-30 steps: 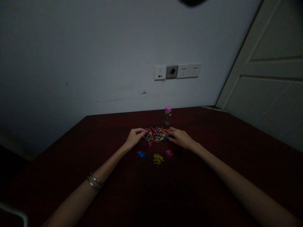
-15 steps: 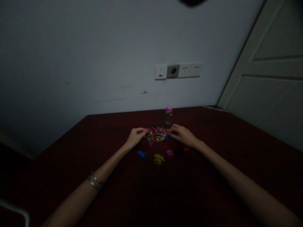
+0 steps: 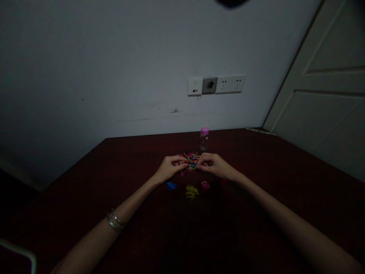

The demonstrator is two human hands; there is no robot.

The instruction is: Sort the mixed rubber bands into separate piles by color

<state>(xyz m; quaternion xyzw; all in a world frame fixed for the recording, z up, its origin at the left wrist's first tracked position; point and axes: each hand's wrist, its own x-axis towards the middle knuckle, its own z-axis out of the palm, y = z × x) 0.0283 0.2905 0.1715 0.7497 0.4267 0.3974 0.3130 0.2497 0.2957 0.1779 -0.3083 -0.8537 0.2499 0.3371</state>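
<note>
Multicoloured elastic bands (image 3: 192, 158) lie heaped between left hand (image 3: 169, 168) and right hand (image 3: 216, 164), fingers curled, whether gripping any impossible to tell; tangling could drag strays into the yellow cluster (image 3: 192, 191).

A pink-capped bottle (image 3: 203, 141) stands below wall sockets (image 3: 230, 84), left of a door (image 3: 322, 110).

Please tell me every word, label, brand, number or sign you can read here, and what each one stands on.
No text can be read in this view.
Bottle: a small pale patch, perhaps a label, too small to read.
Leftmost wall plate: a faint mark, too small to make out.
Pale strip at the far right: any print is too small and dim to read.
</note>
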